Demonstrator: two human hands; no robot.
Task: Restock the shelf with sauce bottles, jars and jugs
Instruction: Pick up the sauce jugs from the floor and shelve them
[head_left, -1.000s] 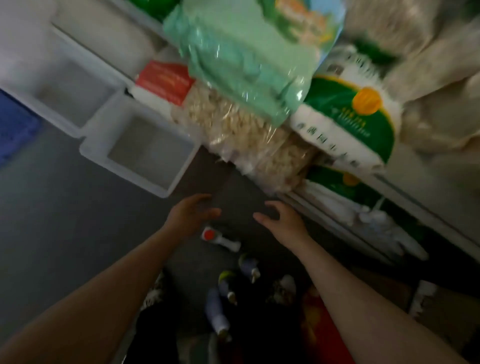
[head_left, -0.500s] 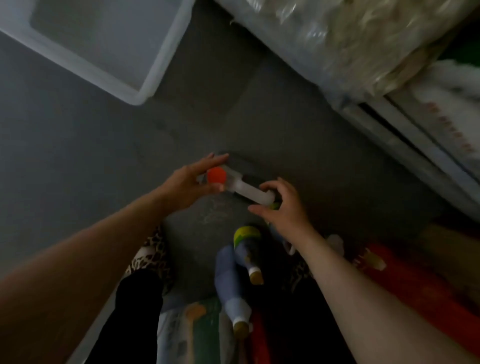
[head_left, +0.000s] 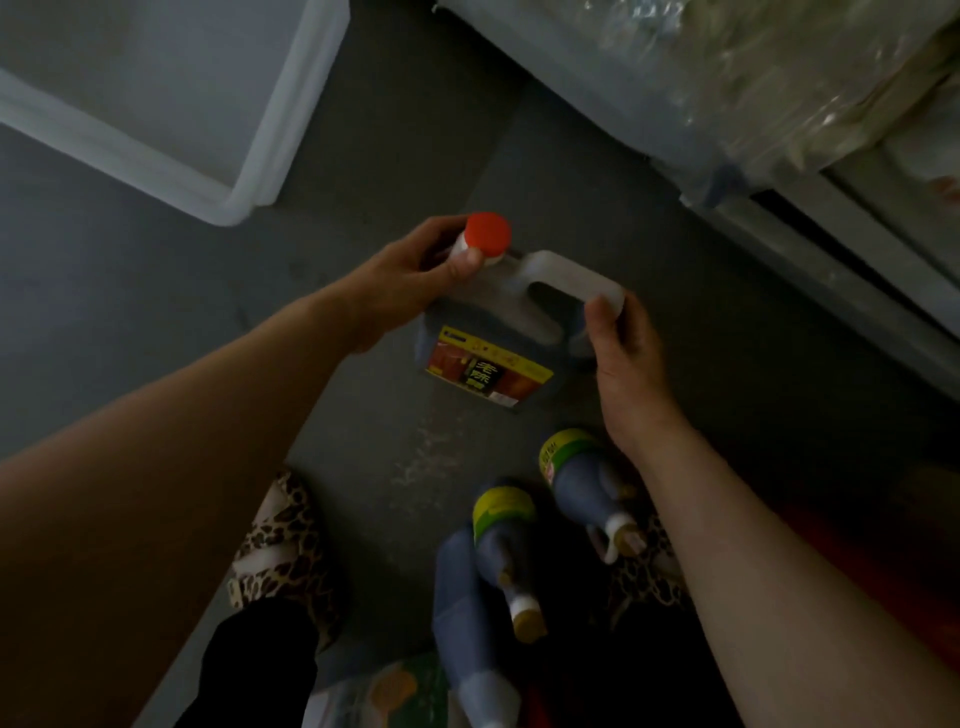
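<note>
Floor fills most of the view, a dull dark grey surface, scuffed pale in a patch just below the jug, in dim light. Along the upper right runs a pale shelf edge, and above it sit bulky packs in crinkled clear plastic (their contents are too blurred to name). A white plastic bin stands on the floor at the upper left, its corner nearest the hands.

The jug stands upright on the floor near the middle, dark liquid inside, a yellow and red label on its side, a pale moulded handle on top and a red cap. The left hand curls round the neck just under the cap, thumb pressed at the front. The right hand grips the far end of the handle, thumb on top and fingers wrapped below.

Nearer the person, three dark sauce bottles lie on their sides close together: one with a green and yellow label beside the right forearm, a second like it, and a third partly under the second. A leopard-print shoe rests on the floor at the lower left.
</note>
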